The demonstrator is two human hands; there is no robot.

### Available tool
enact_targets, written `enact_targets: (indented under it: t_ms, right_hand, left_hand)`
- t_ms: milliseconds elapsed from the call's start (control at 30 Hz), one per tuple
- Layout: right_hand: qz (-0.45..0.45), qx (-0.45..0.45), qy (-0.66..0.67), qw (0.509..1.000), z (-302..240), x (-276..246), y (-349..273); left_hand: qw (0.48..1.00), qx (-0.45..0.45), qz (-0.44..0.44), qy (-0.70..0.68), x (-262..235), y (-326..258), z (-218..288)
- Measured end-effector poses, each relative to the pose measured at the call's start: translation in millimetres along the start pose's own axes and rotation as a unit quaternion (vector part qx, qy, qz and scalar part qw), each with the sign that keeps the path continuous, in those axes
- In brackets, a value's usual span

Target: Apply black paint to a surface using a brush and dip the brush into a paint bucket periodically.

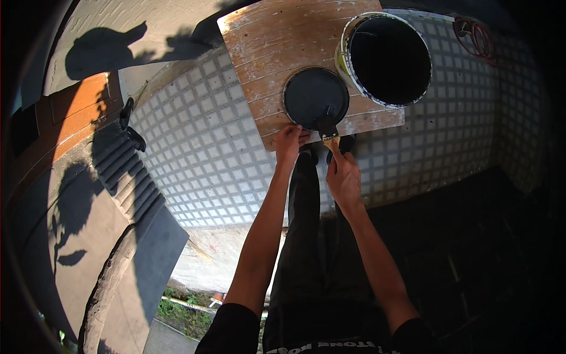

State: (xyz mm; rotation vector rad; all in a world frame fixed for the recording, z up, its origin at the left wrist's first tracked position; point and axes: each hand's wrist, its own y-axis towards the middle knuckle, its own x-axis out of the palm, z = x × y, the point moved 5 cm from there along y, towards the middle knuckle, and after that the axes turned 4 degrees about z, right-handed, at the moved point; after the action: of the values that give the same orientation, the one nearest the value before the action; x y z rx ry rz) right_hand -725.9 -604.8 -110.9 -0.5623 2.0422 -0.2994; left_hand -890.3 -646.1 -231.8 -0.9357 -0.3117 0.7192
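A paintbrush (331, 141) with a wooden handle is in my right hand (345, 180), whose fingers are closed round the handle. Its dark, paint-covered bristles rest at the near edge of a round, shallow black tray (312, 94), which looks like a bucket lid coated with dark paint. At the near left of the tray, my left hand (289, 141) has its fingers curled, with the thumb at the rim. The fingers' undersides are hidden. Beneath the tray lies a worn wooden board (259, 71) spattered with pale paint.
Right behind the tray stands a large white bucket (348, 68), very dark inside, its rim smeared. Pale checkered tiles (218, 147) surround the board. A red hose (480, 41) lies coiled at the far right. Dark sandals (134, 138) and a ridged step (127, 171) are on the left.
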Motion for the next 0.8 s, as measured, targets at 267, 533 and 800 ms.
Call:
enact_targets:
  t_ms: [267,533,800]
  right_hand:
    - [-0.008,0.112,0.304,0.946,23,-11,-5]
    - [-0.099,0.261,0.547,0.789,41,28,-17]
    - [-0.086,0.304,0.537,0.782,42,43,-14]
  left_hand:
    - [1.000,-0.014,-0.007,0.009,4,-3,5]
    - [0.999,-0.028,-0.036,0.022,1,-1,1]
    - [0.999,-0.015,-0.037,0.035,1,-2,4]
